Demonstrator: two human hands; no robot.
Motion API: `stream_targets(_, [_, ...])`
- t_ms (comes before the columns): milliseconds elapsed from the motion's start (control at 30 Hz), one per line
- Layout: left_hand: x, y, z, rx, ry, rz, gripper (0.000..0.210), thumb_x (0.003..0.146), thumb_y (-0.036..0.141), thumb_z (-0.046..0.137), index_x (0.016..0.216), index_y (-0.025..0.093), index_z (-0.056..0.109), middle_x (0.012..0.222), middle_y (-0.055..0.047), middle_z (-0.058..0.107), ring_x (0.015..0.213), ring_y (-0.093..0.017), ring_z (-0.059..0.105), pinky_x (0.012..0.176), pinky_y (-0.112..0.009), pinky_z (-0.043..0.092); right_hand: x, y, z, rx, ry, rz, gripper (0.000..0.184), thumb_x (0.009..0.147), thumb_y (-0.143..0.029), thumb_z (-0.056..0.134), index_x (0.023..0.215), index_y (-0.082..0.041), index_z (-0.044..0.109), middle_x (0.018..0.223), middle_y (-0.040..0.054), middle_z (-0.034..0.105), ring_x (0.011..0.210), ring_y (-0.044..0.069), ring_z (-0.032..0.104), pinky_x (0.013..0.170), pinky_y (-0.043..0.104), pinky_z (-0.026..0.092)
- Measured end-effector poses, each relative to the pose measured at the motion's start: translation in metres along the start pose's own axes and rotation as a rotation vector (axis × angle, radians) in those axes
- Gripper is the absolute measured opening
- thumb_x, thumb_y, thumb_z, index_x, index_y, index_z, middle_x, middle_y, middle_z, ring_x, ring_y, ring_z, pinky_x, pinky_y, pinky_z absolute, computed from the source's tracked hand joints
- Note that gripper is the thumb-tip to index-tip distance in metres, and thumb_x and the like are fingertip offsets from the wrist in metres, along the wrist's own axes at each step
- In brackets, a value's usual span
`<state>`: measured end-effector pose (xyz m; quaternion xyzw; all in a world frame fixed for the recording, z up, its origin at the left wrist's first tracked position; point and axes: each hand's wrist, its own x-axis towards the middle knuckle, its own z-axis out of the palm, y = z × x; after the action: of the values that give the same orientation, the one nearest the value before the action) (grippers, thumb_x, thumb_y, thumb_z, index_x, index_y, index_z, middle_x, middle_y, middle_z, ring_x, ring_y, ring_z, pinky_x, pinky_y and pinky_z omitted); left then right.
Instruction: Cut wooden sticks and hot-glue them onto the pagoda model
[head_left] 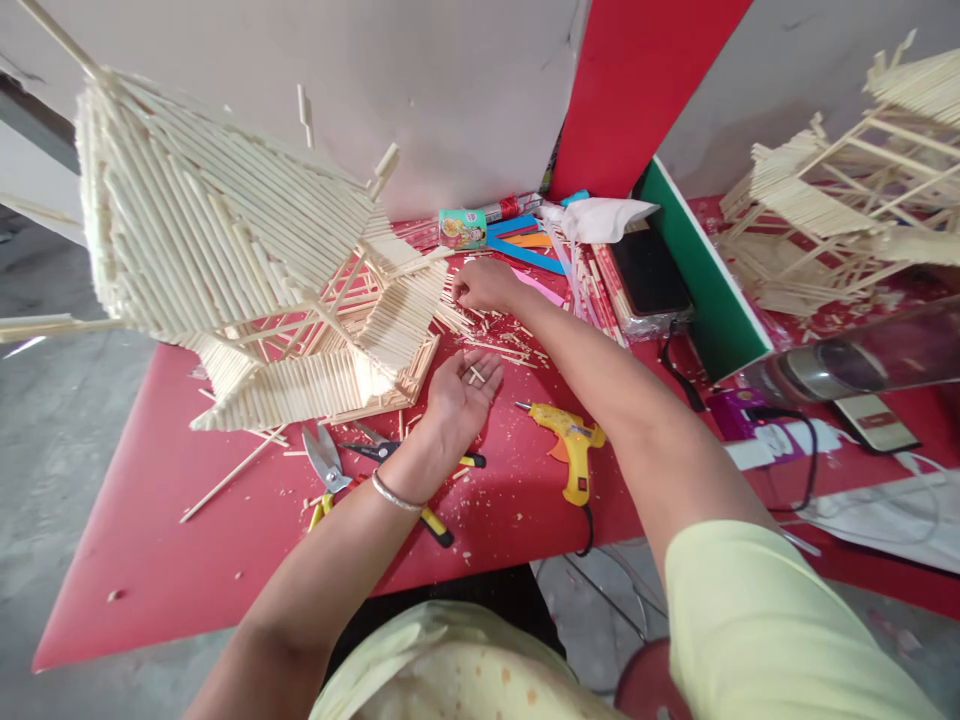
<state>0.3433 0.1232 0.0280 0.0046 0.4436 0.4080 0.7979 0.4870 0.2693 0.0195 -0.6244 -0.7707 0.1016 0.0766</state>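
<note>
- While the red table spreads beneath, the stick model stands left of both hands.
- Left hand: palm up, fingers loosely wide, seemingly as a tray.
- Right hand: fingers curled by loose sticks; whether gripping, I cannot tell.
- Glue gun rests near, probably for reach.
- Labelled can, contents hidden.
- Short stick pieces lie in the left palm.

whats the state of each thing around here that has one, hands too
Left hand, open, palm up, small stick pieces on it
Right hand, fingers curled, contents unclear
Glue gun, lying on its side, cord attached
Shears, blades apart
Stick model, partly covered, framework showing
Bracelet, worn
</note>
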Motion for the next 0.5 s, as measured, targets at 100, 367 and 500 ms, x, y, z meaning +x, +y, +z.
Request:
stream_targets(100, [0.000, 0.000, 0.000, 0.006, 0.011, 0.003, 0.019, 0.097, 0.022, 0.047, 0.088, 0.015, 0.062, 0.083, -0.009, 0.068, 0.081, -0.018, 0.071, 0.083, -0.031, 0.059, -0.001, -0.002, -0.001, 0.011, -0.018, 0.004, 0.025, 0.077, -0.024, 0.069, 0.097, -0.026, 0.083, 0.100, 0.0024, 0.080, 0.098, 0.024, 0.068, 0.080, 0.029, 0.045])
stream_targets(367, [0.004, 0.001, -0.002, 0.012, 0.010, 0.007, 0.021, 0.098, 0.024, 0.046, 0.086, 0.016, 0.061, 0.082, -0.009, 0.068, 0.080, -0.018, 0.070, 0.083, -0.031, 0.059, 0.000, -0.015, 0.001, 0.017, -0.057, 0.022, 0.018, 0.075, -0.024, 0.071, 0.089, -0.021, 0.082, 0.094, 0.0086, 0.079, 0.093, 0.026, 0.067, 0.081, 0.032, 0.046])
stream_targets(500, [0.007, 0.001, -0.002, 0.008, 0.012, 0.005, 0.022, 0.098, 0.025, 0.046, 0.083, 0.016, 0.060, 0.085, -0.010, 0.068, 0.081, -0.018, 0.070, 0.084, -0.031, 0.058, 0.000, -0.013, -0.007, -0.010, -0.069, 0.006, 0.014, 0.075, -0.022, 0.070, 0.083, -0.016, 0.080, 0.088, 0.0109, 0.078, 0.088, 0.025, 0.068, 0.075, 0.031, 0.044])
